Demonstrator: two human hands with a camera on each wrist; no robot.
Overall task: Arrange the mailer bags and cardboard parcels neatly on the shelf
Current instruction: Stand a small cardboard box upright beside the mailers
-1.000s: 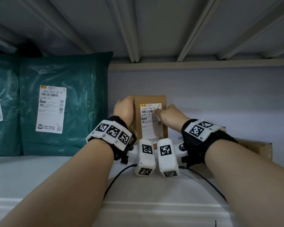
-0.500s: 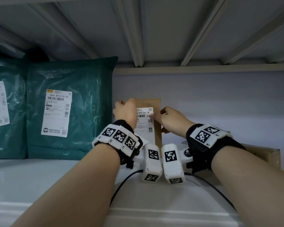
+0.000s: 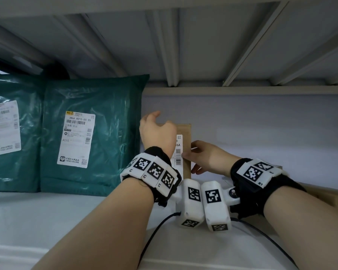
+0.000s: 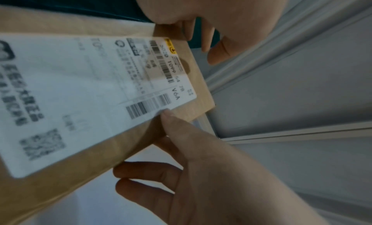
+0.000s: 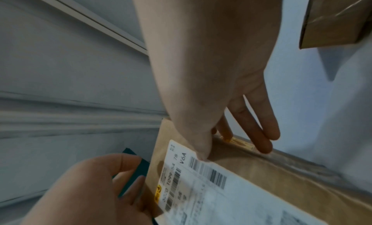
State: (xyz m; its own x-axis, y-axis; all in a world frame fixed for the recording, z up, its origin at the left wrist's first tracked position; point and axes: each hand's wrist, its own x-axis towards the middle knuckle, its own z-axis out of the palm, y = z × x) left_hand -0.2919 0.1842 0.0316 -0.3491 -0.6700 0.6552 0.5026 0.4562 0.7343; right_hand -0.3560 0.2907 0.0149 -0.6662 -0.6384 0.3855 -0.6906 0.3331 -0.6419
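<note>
On the white shelf (image 3: 47, 215), under a ribbed metal deck, two teal mailer bags (image 3: 94, 133) (image 3: 10, 129) are already standing upright side by side against the back wall, labels facing out. These look finished.

Just right of them, a flat cardboard parcel (image 3: 186, 145) is being stood on edge, its white shipping label (image 4: 84, 88) facing the person. It is sitting very close to the nearer bag; whether the two are touching, I cannot tell.

Left hand (image 3: 157, 131): it is working at the parcel's upper left corner, fingers (image 4: 209, 36) bending loosely round that edge. The hold looks light rather than clamped.

Right hand (image 3: 207, 156): it is pinching the parcel's right edge, thumb on the label side by the barcode, fingers (image 5: 259, 125) lying straight along the taped back side.

A second cardboard parcel (image 3: 324, 193) is lying flat on the shelf behind the right forearm, well apart from the row.

Progress, judged: two bags placed, one parcel being squared up now, at least one parcel not yet in line. Roughly past the midpoint, as far as this stretch of shelf is showing.
</note>
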